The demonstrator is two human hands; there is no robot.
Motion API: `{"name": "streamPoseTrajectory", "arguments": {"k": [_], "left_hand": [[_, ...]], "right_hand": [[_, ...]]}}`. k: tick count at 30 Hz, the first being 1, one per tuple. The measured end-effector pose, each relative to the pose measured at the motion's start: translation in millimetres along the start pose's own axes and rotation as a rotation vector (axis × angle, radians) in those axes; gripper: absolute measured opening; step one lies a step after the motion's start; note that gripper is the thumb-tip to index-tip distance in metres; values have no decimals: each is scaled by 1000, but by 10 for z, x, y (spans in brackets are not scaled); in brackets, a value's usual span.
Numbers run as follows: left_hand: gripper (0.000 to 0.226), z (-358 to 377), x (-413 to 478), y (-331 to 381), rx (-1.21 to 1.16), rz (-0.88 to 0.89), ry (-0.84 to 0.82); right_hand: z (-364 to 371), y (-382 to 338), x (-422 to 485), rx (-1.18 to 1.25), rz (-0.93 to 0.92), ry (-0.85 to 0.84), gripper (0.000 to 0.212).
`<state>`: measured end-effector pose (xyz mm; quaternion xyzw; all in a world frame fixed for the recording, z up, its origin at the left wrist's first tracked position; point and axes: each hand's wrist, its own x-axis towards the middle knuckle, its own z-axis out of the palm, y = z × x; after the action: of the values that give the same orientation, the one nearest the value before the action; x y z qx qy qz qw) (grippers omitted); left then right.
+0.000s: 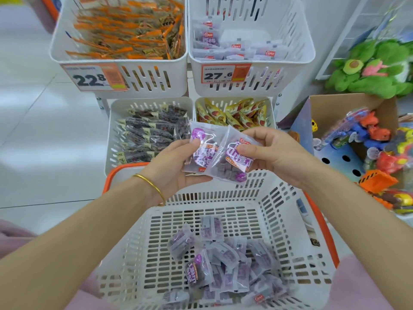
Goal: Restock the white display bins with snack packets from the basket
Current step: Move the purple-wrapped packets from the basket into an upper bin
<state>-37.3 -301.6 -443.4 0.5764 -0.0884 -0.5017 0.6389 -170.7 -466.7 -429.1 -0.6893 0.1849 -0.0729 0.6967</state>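
The left hand (174, 168) pinches a purple packet (207, 151) and the right hand (277, 151) pinches a second packet (232, 167), the two touching side by side. More packets (223, 265) lie in the basket (279, 198) at 6 o'clock (white, with an orange rim). The bin (252, 62) at 1 o'clock holds the same kind.

Head-worn, down at basket (286, 209), seemingly close.

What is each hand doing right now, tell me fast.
Left hand: closed, pinching a purple packet.
Right hand: closed, pinching a second packet.
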Motion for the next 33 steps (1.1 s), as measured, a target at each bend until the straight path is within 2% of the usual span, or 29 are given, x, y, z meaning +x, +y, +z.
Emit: {"name": "streamPoseTrajectory", "arguments": {"k": [3, 8, 9, 11, 14, 18, 22, 26, 29, 30, 33], "left_hand": [[34, -17, 8, 34, 147, 61, -24], [30, -50, -21, 104, 765, 331, 97], [32, -75, -9, 112, 817, 356, 106], [30, -84, -3, 121, 759, 342, 91], [10, -20, -39, 152, 596, 342, 30], [16, -1, -23, 181, 509, 334, 54], [14, 19, 2, 152, 376, 281, 89], [26, 63, -64, 120, 116, 185, -3], [48, 74, -97, 134, 87, 208, -126], [48, 75, -92, 134, 97, 213, -141], [29, 119, -102, 127, 164, 216, -95]], "right_hand": [[-22, -27, 4, 26, -20, 36, 34], [-38, -40, 5, -19, -22, 34, 29], [-38, -34, 5, -40, -16, 33, 28], [-45, -12, 5, -55, 1, 29, 30], [-31, 6, -8, -64, 20, -12, 36], [18, -7, -13, -75, -4, -25, 39], [53, -3, 10, -28, 0, -58, 32], [111, 62, 38, 131, 26, 10, 26], [117, 45, 33, 205, 8, 54, 24], [114, 36, 31, 201, 1, 47, 25], [121, 3, 15, 88, -42, 42, 30]]}}
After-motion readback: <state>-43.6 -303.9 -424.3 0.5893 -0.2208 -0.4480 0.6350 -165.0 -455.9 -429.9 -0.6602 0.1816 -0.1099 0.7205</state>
